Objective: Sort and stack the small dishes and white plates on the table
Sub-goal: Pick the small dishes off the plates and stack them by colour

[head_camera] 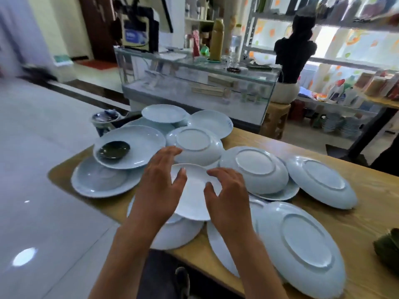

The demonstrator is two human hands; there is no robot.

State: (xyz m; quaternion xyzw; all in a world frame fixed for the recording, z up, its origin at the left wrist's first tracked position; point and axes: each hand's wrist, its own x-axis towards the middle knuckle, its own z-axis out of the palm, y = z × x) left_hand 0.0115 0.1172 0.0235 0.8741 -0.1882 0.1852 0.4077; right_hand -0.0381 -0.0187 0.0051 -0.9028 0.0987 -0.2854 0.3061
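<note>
Head view: both hands hover over one small white plate [194, 190], round, glossy glazed, face up, resting tilted on top of other plates near the counter's [371, 216] front edge. Left hand [157, 190] sits over the plate's left rim, fingers [167, 153] loosely spread and slightly bent, thumb tip at the plate surface; right hand [228, 195] over the right rim, fingers [220, 172] curved, thumb above the plate. Neither clearly clamps it (contact under the palms hidden, so actual grip cannot be told).

Just beyond the left fingertips: an upside-down white plate [194, 145], raised round foot ring showing, smooth glaze. To the right of the right fingers: another inverted plate [257, 169] lying on a face-up one, then a further inverted plate [321, 180] out to the right. Nearer than the right hand, a large inverted plate [302, 244] overhangs the counter's front edge. Under the left wrist, a face-up plate [179, 234] partly hidden by the arm.

Left of the left fingers: a shallow white plate [131, 145] holding a small dark glossy dish [114, 149], stacked askew on a lower plate [101, 180]. Farther off, beyond the fingers: more face-up plates [164, 113], one at [212, 123].

Counter is light wood-grain with a rounded corner. Behind it a glass display case [194, 83]; a dark mannequin bust [293, 52] on a stool; shelves [356, 24], blurred.
</note>
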